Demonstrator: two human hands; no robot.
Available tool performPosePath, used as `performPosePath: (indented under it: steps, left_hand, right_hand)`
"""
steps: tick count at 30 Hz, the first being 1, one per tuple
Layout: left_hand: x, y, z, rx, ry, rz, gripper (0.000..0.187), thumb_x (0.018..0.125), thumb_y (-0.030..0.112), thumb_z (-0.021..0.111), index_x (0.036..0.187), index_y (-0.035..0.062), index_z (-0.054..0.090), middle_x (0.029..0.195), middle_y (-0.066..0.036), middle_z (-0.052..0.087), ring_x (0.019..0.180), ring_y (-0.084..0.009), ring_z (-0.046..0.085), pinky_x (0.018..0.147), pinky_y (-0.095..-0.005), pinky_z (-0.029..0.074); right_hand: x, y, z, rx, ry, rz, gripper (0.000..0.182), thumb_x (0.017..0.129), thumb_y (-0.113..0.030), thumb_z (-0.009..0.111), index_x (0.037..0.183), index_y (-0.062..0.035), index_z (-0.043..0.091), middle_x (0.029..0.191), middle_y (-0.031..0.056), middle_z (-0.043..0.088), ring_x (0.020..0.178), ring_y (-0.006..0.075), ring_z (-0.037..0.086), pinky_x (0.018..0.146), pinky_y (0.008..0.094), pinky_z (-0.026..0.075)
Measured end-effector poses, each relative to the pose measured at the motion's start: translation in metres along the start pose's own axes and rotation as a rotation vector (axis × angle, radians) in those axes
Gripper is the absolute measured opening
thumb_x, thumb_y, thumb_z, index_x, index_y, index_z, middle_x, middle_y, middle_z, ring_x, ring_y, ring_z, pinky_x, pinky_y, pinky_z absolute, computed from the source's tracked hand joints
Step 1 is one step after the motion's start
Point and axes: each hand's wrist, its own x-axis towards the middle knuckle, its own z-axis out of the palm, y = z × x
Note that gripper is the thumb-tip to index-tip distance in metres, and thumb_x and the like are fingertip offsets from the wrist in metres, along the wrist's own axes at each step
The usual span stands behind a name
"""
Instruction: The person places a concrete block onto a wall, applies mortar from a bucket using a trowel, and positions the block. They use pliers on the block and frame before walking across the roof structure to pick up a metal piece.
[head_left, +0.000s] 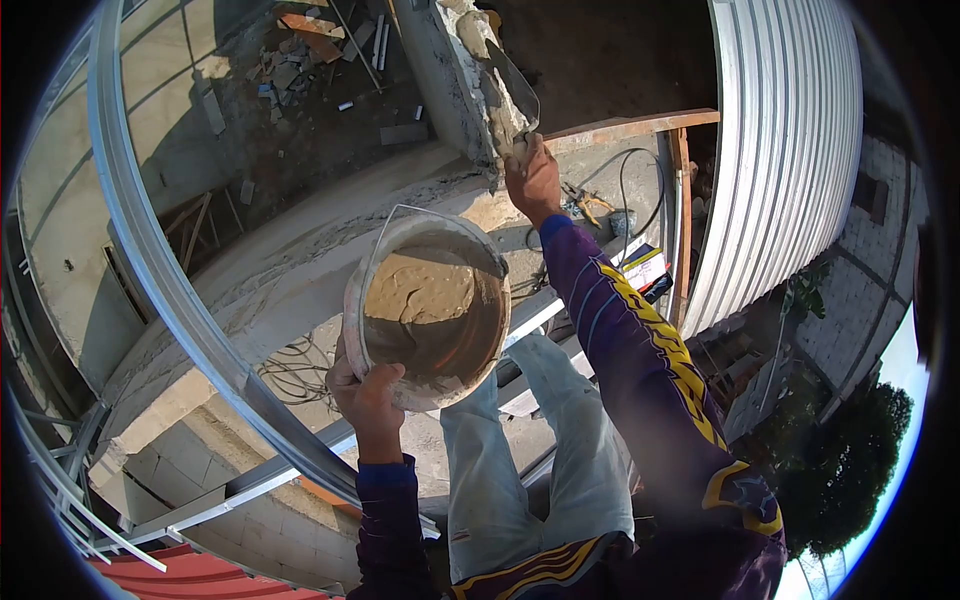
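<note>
My left hand (368,398) grips the near rim of a bucket (352,310) filled with wet brown mortar (435,305), held up in front of my legs. My right hand (531,178) is stretched forward and shut on the handle of a trowel (516,88). The trowel's blade lies against the mortar-smeared edge of a concrete column (455,75). A wire bail handle arcs over the bucket's top.
A curved metal rail (150,250) sweeps across the left. Corrugated metal sheeting (790,150) stands at the right. A wooden plank (640,125) crosses behind the column. Cables, tools and a box (645,268) lie on the slab below, and rubble lies far below.
</note>
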Motion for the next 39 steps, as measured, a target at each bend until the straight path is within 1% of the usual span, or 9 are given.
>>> performPosePath:
  steps: [6,11,18,20,23,27,28,33,39]
  left_hand:
    - [-0.006,0.018,0.027,-0.030,0.044,0.031,0.035,0.056,-0.003,0.057,0.090,-0.0092,0.064,0.102,-0.007,0.058,0.090,-0.0182,0.060,0.084,-0.0281,0.045]
    - [0.004,0.039,0.050,-0.048,0.023,0.040,0.034,0.057,-0.003,0.058,0.090,-0.0105,0.064,0.103,-0.007,0.058,0.093,-0.0179,0.059,0.084,-0.0271,0.044]
    - [0.042,0.057,0.082,0.008,-0.030,0.204,0.039,0.061,-0.004,0.059,0.099,-0.0062,0.065,0.102,-0.008,0.063,0.085,-0.0154,0.060,0.078,-0.0258,0.046]
    - [0.046,0.068,0.093,0.190,-0.128,0.348,0.037,0.058,0.000,0.059,0.093,-0.0069,0.069,0.125,-0.013,0.058,0.114,-0.0205,0.053,0.101,-0.0348,0.036]
    - [0.051,0.083,0.103,0.434,-0.223,0.550,0.038,0.056,0.003,0.059,0.092,-0.0034,0.071,0.125,-0.014,0.059,0.126,-0.0242,0.046,0.113,-0.0427,0.018]
    - [0.056,0.093,0.106,0.477,-0.294,0.561,0.042,0.055,0.006,0.059,0.094,-0.0023,0.071,0.123,-0.014,0.060,0.128,-0.0273,0.044,0.115,-0.0468,0.006]
    - [0.057,0.095,0.108,0.495,-0.315,0.579,0.042,0.055,0.005,0.058,0.094,-0.0032,0.070,0.124,-0.015,0.059,0.127,-0.0268,0.045,0.114,-0.0448,0.011]
    - [0.065,0.084,0.092,0.331,-0.218,0.502,0.038,0.055,0.002,0.058,0.091,-0.0068,0.069,0.124,-0.014,0.059,0.114,-0.0225,0.054,0.102,-0.0342,0.035]
    - [0.086,0.068,0.099,-0.064,-0.151,0.311,0.034,0.060,-0.006,0.056,0.092,-0.0062,0.065,0.102,-0.005,0.061,0.084,-0.0137,0.057,0.075,-0.0246,0.044]
  right_hand:
    - [-0.004,-0.017,-0.027,0.053,-0.074,-0.034,0.048,0.079,-0.025,0.062,0.117,0.0020,0.050,0.091,0.0243,0.064,0.084,0.0391,0.063,0.075,0.0417,0.050]
    - [-0.069,-0.083,-0.128,0.429,-0.257,0.219,0.030,0.087,-0.028,0.061,0.103,-0.0031,0.058,0.062,-0.0003,0.052,0.054,0.0067,0.048,0.051,0.0239,0.040]
    - [-0.120,-0.127,-0.231,-0.019,-0.616,-0.153,0.032,0.085,-0.021,0.063,0.104,0.0033,0.056,0.087,0.0162,0.063,0.069,0.0226,0.062,0.064,0.0339,0.048]
    - [-0.118,-0.133,-0.228,-0.213,-0.350,-0.719,0.033,0.084,-0.018,0.062,0.108,0.0033,0.055,0.083,0.0205,0.061,0.069,0.0294,0.063,0.063,0.0391,0.050]
    - [-0.117,-0.142,-0.209,-0.523,-0.048,-0.835,0.029,0.083,-0.015,0.059,0.107,0.0016,0.055,0.074,0.0176,0.057,0.062,0.0310,0.061,0.061,0.0421,0.051]
    - [-0.105,-0.136,-0.178,-0.543,-0.468,-0.687,0.024,0.084,-0.015,0.056,0.102,0.0002,0.054,0.073,0.0160,0.056,0.059,0.0325,0.060,0.058,0.0441,0.051]
    - [-0.094,-0.145,-0.175,-0.496,-0.726,-0.340,0.033,0.084,-0.022,0.060,0.107,0.0004,0.056,0.080,0.0222,0.059,0.067,0.0363,0.060,0.063,0.0429,0.050]
    - [-0.113,-0.093,-0.163,-0.295,-0.516,-0.664,0.035,0.082,-0.024,0.062,0.105,0.0014,0.056,0.078,0.0203,0.062,0.069,0.0374,0.061,0.064,0.0446,0.049]
    - [-0.112,-0.129,-0.189,-0.078,-0.656,-0.059,0.036,0.084,-0.031,0.060,0.101,-0.0001,0.053,0.073,0.0204,0.062,0.067,0.0350,0.063,0.064,0.0417,0.048]
